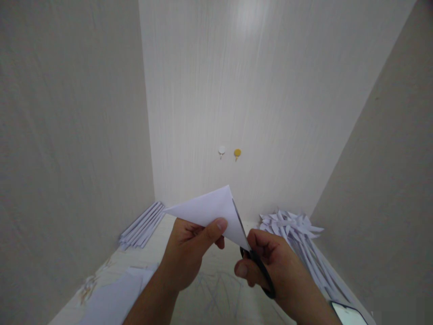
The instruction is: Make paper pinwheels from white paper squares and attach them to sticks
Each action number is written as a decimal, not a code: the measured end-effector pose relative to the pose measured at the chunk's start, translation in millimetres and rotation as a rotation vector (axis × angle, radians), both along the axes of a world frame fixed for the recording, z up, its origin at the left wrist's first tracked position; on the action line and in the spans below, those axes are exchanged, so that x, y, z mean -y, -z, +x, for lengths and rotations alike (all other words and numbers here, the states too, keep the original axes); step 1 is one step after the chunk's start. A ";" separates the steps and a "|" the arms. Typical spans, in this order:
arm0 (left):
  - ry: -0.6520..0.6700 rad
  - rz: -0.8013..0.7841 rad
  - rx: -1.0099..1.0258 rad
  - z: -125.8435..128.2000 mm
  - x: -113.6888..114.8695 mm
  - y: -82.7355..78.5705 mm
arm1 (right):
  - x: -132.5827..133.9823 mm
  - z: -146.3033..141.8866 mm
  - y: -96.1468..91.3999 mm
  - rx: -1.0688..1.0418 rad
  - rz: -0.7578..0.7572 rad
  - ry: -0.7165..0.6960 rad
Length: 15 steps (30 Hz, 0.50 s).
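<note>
My left hand (193, 250) pinches a folded white sheet of paper (211, 205) along its lower edge, thumb on top. The paper is a triangle with one point to the left and one upward. In my right hand (275, 266) is a pair of scissors (262, 271) with black handles, my fingers in the loops. The blades lie along the paper's right edge, largely hidden by it. Whether they are cutting through it I cannot tell.
Rolled paper sticks (144, 225) lie at the back left, white sheets (111, 295) at the front left. Paper pinwheel-like shapes on long sticks (292, 228) are at right, near a phone (348, 313). Two hooks, white (221, 149) and yellow (237, 153), are on the back wall.
</note>
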<state>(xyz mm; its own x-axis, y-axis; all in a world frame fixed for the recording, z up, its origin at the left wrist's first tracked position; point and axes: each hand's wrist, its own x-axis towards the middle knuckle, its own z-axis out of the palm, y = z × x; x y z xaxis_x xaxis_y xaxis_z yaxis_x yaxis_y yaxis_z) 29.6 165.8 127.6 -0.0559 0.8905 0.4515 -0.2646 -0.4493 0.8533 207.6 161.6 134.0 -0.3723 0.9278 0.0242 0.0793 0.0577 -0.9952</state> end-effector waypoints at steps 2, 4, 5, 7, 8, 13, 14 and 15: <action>0.008 0.003 0.017 0.1 0.3 0.6 | 0.1 -0.2 -1.0 -0.005 -0.001 -0.001; 0.012 0.006 0.022 0.1 0.4 0.7 | 0.2 0.2 -0.2 -0.015 -0.006 -0.009; 0.016 0.006 0.022 0.0 0.4 0.8 | 0.1 0.6 0.7 -0.019 -0.007 -0.012; 0.032 0.004 0.025 0.0 0.0 1.2 | -0.3 1.2 3.0 -0.030 0.005 -0.018; 0.044 0.005 0.029 0.0 -0.4 1.8 | -0.5 1.2 4.0 -0.034 0.017 -0.021; 0.069 -0.002 -0.002 -1.2 -2.9 8.1 | -1.8 -0.6 5.9 -0.076 0.067 -0.036; 0.068 -0.006 -0.015 -1.5 -3.3 9.1 | -1.9 -1.1 6.0 -0.086 0.070 -0.040; 0.069 -0.012 -0.028 -1.7 -3.5 9.8 | -2.1 -1.5 6.1 -0.088 0.072 -0.041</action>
<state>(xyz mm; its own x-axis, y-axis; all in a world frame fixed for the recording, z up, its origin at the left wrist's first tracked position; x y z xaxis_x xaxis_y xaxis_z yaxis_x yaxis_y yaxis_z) 27.9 169.2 117.8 0.0187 0.8971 0.4414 -0.2705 -0.4205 0.8660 206.0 163.7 128.0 -0.4029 0.9067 0.1245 -0.0124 0.1306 -0.9914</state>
